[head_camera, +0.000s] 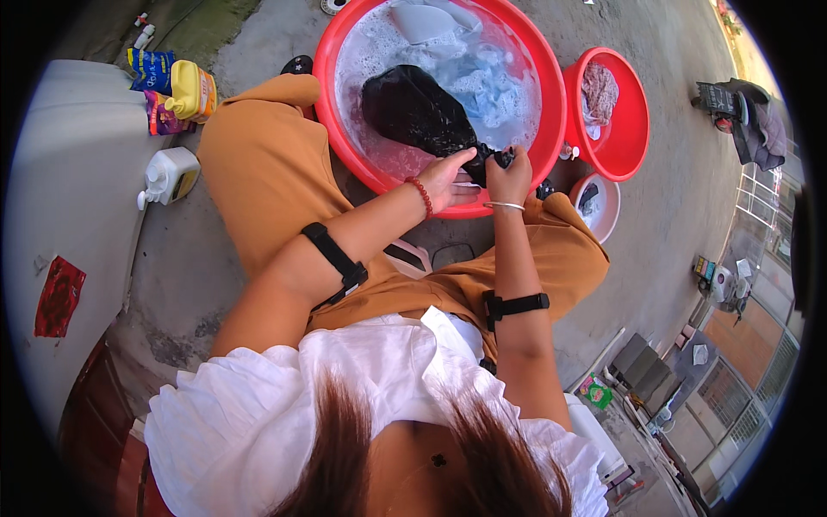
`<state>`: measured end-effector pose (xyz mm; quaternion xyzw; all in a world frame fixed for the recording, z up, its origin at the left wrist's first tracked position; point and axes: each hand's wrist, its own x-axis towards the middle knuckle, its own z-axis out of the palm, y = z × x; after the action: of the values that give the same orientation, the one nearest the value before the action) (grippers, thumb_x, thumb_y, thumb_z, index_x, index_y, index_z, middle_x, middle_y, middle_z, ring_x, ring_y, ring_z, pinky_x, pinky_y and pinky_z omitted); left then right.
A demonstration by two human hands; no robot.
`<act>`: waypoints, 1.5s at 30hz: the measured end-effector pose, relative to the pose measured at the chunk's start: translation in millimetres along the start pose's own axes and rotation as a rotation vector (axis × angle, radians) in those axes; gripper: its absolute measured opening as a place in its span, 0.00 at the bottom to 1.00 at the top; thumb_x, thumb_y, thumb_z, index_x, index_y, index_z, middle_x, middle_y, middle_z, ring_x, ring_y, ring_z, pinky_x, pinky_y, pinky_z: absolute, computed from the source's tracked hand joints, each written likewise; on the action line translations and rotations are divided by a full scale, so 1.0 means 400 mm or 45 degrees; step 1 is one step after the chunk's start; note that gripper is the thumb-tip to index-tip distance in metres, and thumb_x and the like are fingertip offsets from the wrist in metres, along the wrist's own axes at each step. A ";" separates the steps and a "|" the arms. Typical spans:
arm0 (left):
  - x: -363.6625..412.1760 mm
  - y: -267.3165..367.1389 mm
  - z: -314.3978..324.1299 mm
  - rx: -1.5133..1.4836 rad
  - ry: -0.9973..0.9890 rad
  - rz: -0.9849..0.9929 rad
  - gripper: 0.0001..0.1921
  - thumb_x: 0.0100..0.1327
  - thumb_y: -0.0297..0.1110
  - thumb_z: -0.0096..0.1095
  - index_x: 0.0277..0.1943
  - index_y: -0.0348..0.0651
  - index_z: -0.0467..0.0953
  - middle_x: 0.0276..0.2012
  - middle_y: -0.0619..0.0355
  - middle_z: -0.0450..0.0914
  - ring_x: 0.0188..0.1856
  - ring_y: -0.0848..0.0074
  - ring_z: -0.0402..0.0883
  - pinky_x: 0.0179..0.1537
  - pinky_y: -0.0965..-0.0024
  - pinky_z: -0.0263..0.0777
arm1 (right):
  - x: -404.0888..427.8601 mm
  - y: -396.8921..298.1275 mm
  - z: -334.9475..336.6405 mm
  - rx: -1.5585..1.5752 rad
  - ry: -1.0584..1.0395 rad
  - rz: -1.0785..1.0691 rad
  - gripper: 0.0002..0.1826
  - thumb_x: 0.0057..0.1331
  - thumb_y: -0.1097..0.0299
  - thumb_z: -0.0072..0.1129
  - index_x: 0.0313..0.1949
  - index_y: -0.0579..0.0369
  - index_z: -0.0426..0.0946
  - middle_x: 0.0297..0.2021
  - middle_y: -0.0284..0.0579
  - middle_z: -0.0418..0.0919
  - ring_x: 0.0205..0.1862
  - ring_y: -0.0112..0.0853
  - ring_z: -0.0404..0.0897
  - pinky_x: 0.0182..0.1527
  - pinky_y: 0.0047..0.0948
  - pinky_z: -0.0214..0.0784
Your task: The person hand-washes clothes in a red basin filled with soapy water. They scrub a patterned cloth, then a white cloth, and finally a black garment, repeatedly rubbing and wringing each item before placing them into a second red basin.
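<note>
A bulging, wet black cloth (417, 113) lies partly in soapy water in a large red plastic basin (327, 110). Its narrow bunched end reaches the near rim. My right hand (510, 178) is closed around that end, with a silver bangle at the wrist. Beside it, my left hand (449, 184) has the bunched cloth between its thumb and nearly straight fingers; a red bead bracelet circles this wrist. Light blue cloth (484, 90) soaks among suds behind the black one. Farther back, a pale, smooth piece (423, 22) rises out of the foam.
On the right stand a smaller red basin (623, 145) with patterned cloth (599, 90) and a white basin (607, 213). A yellow jug (190, 90), detergent bags (152, 70) and a white pump jug (173, 173) are at left. A scooter (723, 100) is farther off.
</note>
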<state>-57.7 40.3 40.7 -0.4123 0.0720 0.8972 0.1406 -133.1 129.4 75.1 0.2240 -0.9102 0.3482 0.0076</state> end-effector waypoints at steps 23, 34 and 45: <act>0.041 -0.044 -0.030 -0.439 -0.277 0.062 0.12 0.67 0.36 0.45 0.37 0.42 0.77 0.33 0.57 0.82 0.35 0.68 0.82 0.42 0.63 0.77 | -0.012 -0.104 0.020 0.114 0.073 0.118 0.09 0.54 0.70 0.57 0.22 0.60 0.69 0.18 0.55 0.72 0.22 0.50 0.72 0.27 0.38 0.64; -0.019 -0.040 0.039 -0.219 0.025 0.247 0.07 0.63 0.31 0.51 0.33 0.39 0.76 0.31 0.57 0.81 0.30 0.73 0.81 0.34 0.67 0.77 | 0.009 -0.014 0.021 0.373 -0.163 0.502 0.06 0.53 0.71 0.60 0.25 0.61 0.75 0.22 0.46 0.79 0.23 0.33 0.76 0.28 0.33 0.67; -0.027 0.015 0.018 0.605 0.122 0.317 0.21 0.57 0.45 0.61 0.46 0.37 0.76 0.38 0.54 0.77 0.40 0.74 0.77 0.39 0.66 0.74 | 0.055 0.044 -0.050 0.285 -0.368 0.412 0.16 0.63 0.64 0.59 0.46 0.58 0.72 0.37 0.44 0.79 0.36 0.35 0.80 0.39 0.33 0.74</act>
<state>-58.0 34.3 53.7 -0.3978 0.3372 0.8450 0.1182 -162.9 144.9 82.9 0.1222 -0.8816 0.4078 -0.2037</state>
